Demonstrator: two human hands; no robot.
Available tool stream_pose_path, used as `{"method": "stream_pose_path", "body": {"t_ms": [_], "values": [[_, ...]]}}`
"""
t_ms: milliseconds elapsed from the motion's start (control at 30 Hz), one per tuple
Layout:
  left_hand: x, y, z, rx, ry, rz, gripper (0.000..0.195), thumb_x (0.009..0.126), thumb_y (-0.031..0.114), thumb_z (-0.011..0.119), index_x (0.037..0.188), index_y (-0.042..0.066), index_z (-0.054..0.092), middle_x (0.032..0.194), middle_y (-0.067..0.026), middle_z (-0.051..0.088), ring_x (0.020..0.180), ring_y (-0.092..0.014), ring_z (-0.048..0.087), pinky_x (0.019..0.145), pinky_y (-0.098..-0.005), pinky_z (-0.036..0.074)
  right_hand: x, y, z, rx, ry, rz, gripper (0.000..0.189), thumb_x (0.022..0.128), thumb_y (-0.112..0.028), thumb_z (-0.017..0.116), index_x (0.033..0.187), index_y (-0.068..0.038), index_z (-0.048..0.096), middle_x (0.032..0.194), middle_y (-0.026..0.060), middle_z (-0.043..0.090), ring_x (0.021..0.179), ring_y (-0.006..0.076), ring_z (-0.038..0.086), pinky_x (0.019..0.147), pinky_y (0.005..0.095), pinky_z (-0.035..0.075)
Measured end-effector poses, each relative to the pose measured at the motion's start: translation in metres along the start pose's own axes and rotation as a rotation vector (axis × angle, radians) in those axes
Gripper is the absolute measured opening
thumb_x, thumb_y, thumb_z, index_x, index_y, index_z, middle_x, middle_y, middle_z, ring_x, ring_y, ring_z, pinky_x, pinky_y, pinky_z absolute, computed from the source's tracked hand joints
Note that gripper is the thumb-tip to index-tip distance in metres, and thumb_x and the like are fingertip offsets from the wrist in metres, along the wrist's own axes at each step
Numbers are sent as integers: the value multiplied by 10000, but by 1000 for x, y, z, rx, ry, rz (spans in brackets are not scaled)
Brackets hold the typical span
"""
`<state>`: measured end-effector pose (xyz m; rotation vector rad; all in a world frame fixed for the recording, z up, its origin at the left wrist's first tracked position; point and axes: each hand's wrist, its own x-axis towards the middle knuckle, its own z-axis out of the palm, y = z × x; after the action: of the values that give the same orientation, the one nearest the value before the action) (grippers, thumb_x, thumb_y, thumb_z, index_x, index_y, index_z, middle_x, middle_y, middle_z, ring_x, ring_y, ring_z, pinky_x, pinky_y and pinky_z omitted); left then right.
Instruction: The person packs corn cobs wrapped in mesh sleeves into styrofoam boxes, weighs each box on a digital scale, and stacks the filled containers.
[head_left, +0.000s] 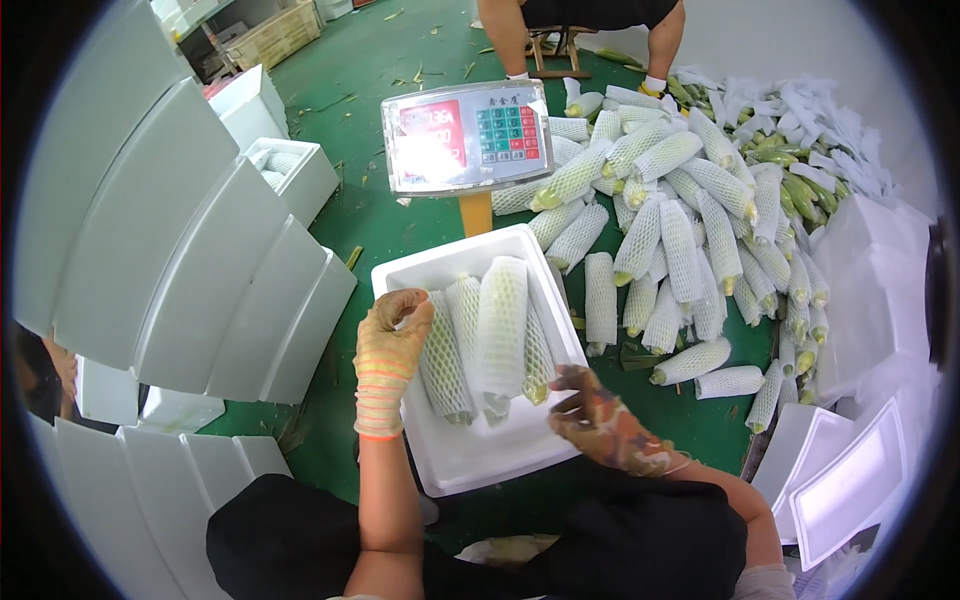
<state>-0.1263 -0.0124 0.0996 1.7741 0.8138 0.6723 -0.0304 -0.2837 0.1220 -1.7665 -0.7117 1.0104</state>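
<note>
A white foam box (480, 461) sits before me, tilted a little in the view. Several ears of corn (502, 330) in white foam net sleeves lie side by side in it. My left hand (391, 330), in a pale glove with an orange-striped cuff, is over the box's left rim beside the leftmost ear. Its thumb and forefinger are curled close together; whether anything is between them is unclear. At the right rim, my right hand (600, 424) wears a patterned, soiled glove. Its fingers are apart near the rightmost ear, with nothing visible in them.
Behind the box stands a scale display (469, 139) on a yellow post (475, 215). Sleeved corn is heaped (675, 225) on the green floor at right. Stacked foam boxes (187, 247) line my left. Foam lids (847, 487) lean at lower right. Another person (600, 15) sits beyond.
</note>
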Motion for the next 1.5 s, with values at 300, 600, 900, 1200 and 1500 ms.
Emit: {"method": "stream_pose_path", "body": {"t_ms": [300, 600, 900, 1200, 1500], "values": [[-5, -6, 22, -25, -41, -42, 234, 828, 169, 709, 1030, 52, 682, 990, -64, 688, 906, -169, 654, 820, -283, 500, -63, 48, -39, 304, 404, 82, 357, 902, 16, 590, 1236, -51, 483, 1092, 75, 599, 1004, 130, 581, 866, 266, 480], [-10, 4, 6, 143, -38, -82, 341, 820, 305, 704, 1074, 78, 682, 1077, -75, 679, 960, -214, 654, 852, -325, 503, -118, 101, -63, 340, 520, 79, 305, 893, -26, 632, 1176, -9, 521, 1014, 100, 640, 939, 163, 626, 823, 277, 510], [-21, 29, 109, 792, -312, 60, 871, 713, 292, 778, 1409, 12, 336, 1195, -241, 517, 1092, -357, 565, 929, -406, 487, -75, 137, -97, -147, 605, 133, 415, 862, -209, 672, 1201, -29, 514, 1023, 110, 641, 914, 186, 638, 788, 309, 499], [7, -16, 122, 389, -237, 84, 934, 629, 76, 775, 1409, -102, 295, 1327, -254, 474, 1247, -343, 475, 1051, -346, 388, 130, 155, -270, -923, 956, 205, 783, 754, -326, 685, 1352, 36, 332, 1204, 253, 515, 1082, 392, 557, 919, 468, 460], [-3, 76, 120, -497, -369, -223, 850, 683, 58, 691, 1435, -42, 308, 1205, -162, 579, 1064, -245, 607, 909, -335, 493, 23, 210, -269, -467, 954, 266, 814, 680, -347, 770, 1298, 43, 413, 1249, 273, 537, 1169, 432, 516, 1015, 442, 405]]}}
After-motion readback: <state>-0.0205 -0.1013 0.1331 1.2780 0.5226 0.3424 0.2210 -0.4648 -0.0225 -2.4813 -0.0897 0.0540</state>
